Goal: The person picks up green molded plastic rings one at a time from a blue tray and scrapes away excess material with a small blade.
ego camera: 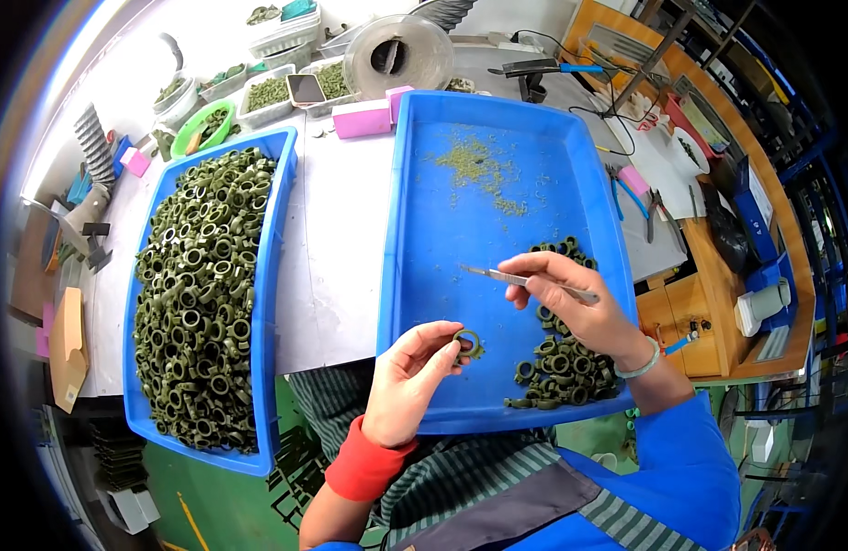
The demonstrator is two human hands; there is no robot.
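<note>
Between the thumb and fingers of my left hand [414, 382] is an olive-green plastic ring part [471, 344], held over the near side of a blue plastic tray [445, 289]. My right hand [575, 296] grips a metal scalpel [510, 277], its blade pointing left, above and apart from the ring. More green ring parts [569, 365] lie heaped in the tray's near right corner, partly covered by my right hand and wrist. Fine green plastic shavings [476, 165] are scattered over the tray's far part.
A second blue tray [279, 206], piled with green ring parts [203, 296], stands at the left. Behind are plastic tubs of small green pieces [267, 94], a phone [305, 89] and pink blocks [362, 118]. Pliers [662, 210] lie right of the working tray.
</note>
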